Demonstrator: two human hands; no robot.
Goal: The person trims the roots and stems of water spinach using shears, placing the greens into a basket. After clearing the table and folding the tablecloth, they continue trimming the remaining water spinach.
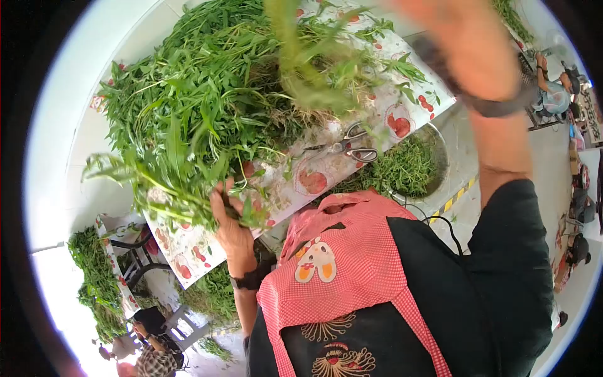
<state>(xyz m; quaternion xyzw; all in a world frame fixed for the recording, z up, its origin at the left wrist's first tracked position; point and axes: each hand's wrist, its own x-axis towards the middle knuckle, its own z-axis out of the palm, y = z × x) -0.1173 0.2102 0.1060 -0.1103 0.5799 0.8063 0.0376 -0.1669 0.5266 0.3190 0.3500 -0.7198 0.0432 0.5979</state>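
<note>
Leafy greens (pixel 182 94) lie in one big heap on the desk (pixel 286 198), from ten to twelve o'clock of the view; its top is cut by the frame. The left hand (pixel 231 220), toward eight o'clock, is closed around one bunch of stems (pixel 182 191), whose leaves hide some fingers. The right hand (pixel 461 47), at one o'clock, is blurred and cut at the top, so I cannot tell its grip. Beside it, toward twelve, some green stems (pixel 304 75) are also smeared by motion. One pair of scissors (pixel 342 147) rests just below the heap, and one round basin (pixel 446 160) with greens is at three o'clock from it. I can read no brand or label.
</note>
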